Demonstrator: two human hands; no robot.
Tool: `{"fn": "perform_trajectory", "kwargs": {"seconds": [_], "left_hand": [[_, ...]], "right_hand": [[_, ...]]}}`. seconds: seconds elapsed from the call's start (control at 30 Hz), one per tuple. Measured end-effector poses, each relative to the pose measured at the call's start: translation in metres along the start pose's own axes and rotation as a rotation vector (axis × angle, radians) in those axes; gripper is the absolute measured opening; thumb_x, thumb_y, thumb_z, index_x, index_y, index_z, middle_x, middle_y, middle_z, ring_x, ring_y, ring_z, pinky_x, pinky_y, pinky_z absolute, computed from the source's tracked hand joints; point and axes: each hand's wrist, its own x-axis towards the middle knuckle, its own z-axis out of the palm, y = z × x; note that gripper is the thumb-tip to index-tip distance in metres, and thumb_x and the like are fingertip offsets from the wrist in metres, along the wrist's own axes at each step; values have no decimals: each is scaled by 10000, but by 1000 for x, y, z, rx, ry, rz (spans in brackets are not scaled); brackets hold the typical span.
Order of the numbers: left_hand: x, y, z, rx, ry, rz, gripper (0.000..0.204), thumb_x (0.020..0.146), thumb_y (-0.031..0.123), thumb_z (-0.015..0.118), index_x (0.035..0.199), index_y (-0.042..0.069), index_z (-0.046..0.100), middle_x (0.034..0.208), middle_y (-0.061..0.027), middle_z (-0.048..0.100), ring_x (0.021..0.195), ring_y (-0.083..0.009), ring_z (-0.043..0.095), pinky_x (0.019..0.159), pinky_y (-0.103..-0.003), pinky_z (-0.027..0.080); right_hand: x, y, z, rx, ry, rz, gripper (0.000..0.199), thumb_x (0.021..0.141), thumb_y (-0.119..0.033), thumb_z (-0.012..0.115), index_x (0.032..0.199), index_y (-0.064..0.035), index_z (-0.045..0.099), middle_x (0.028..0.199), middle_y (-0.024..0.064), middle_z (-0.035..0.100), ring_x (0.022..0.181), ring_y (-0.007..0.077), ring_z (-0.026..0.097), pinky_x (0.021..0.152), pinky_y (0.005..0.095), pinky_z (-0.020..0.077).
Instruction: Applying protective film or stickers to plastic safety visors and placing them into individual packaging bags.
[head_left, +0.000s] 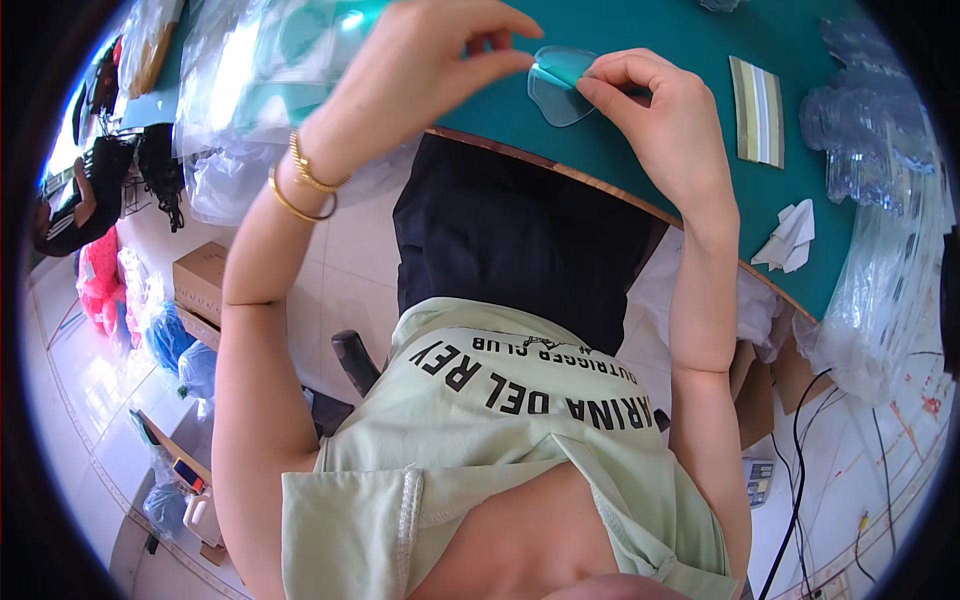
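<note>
A clear, thin plastic piece [560, 108] with rounded edges is over the green tabletop, close to its near edge. My right hand [665, 115] pinches its right side between thumb and fingers. At the piece's left side is my left hand [430, 55], its thumb tip by the rim. A gap shows between that thumb and the curled forefinger, with nothing visible in it. Two gold-coloured bracelets [318, 178] circle my left wrist.
Large clear plastic bags [235, 110] cover the table's left side. Right of my hand lie a striped flat strip [757, 110] and crumpled white paper [788, 237]. Stacked clear plastic [850, 135] hangs over the right edge. Cardboard boxes [205, 275] stand on the floor.
</note>
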Motion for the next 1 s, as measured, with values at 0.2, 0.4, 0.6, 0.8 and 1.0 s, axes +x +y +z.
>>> {"fn": "perform_trajectory", "kwargs": {"seconds": [0.2,0.4,0.6,0.8,1.0], "left_hand": [[-14,29,21,423,-341,-645,128,862,94,705,966,21,721,838,-103,666,714,-271,644,646,-343,518],[-33,28,30,484,-228,-510,70,820,48,741,887,42,720,818,-58,672,749,-231,637,649,-321,530],[-36,27,31,520,-210,-474,89,794,29,761,870,57,726,843,-46,692,755,-219,648,641,-316,537],[-33,25,30,530,-243,-472,169,741,-42,787,881,44,749,865,-51,717,759,-170,683,656,-258,547],[-33,25,30,531,-239,-478,175,735,-46,787,878,46,750,866,-53,718,760,-172,681,650,-261,545]], "right_hand": [[-3,1,0,59,-27,-22,150,868,-89,755,963,20,718,1019,50,700,848,123,646,781,241,514],[-21,31,-73,-310,472,299,494,867,-394,764,1160,-6,677,1106,142,671,926,241,647,849,325,507],[-32,68,-100,-571,324,612,676,845,-500,758,1217,46,620,1120,191,662,901,270,635,854,362,498],[-19,10,-87,-61,266,449,473,931,-386,698,1091,56,642,907,106,713,782,173,637,753,335,503],[30,-6,-34,-2,5,-83,393,950,-324,684,1071,42,607,835,58,676,691,139,591,618,336,482]]}}
